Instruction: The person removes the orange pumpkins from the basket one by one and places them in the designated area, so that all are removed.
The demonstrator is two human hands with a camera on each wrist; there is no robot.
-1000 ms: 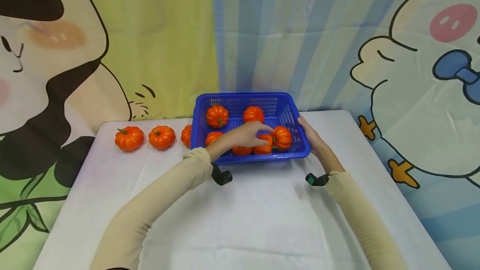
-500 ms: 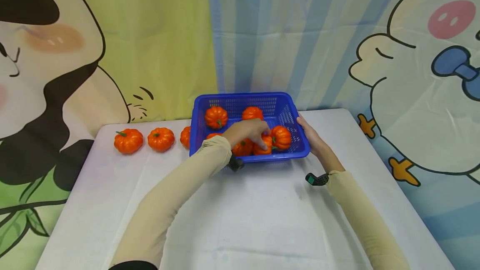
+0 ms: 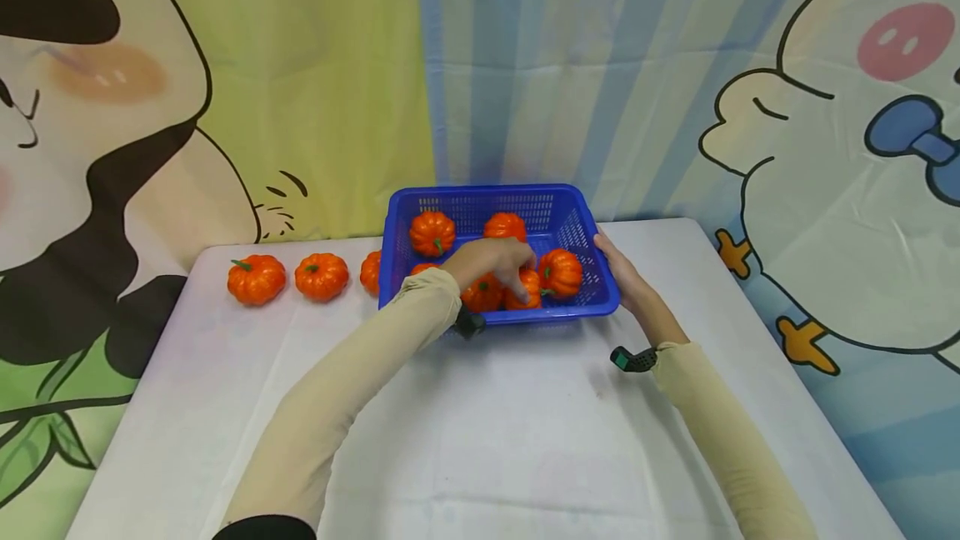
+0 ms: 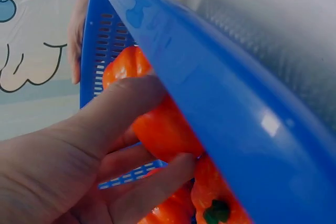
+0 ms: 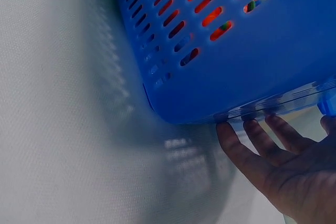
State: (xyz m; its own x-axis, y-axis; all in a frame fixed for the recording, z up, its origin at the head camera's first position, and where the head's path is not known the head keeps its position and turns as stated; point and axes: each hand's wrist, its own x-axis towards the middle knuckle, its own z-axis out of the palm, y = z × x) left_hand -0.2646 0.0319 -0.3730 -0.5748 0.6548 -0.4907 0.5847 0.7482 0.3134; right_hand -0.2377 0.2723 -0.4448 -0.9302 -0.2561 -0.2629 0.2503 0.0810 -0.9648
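One pumpkin (image 4: 167,132) in left hand (image 3: 491,259)

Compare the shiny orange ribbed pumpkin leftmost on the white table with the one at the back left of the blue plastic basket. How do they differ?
The leftmost pumpkin sits on the table; the basket pumpkin lies inside the basket. The leftmost pumpkin's stem is at its top; the basket pumpkin's faces the viewer. Both are shiny, orange and ribbed.
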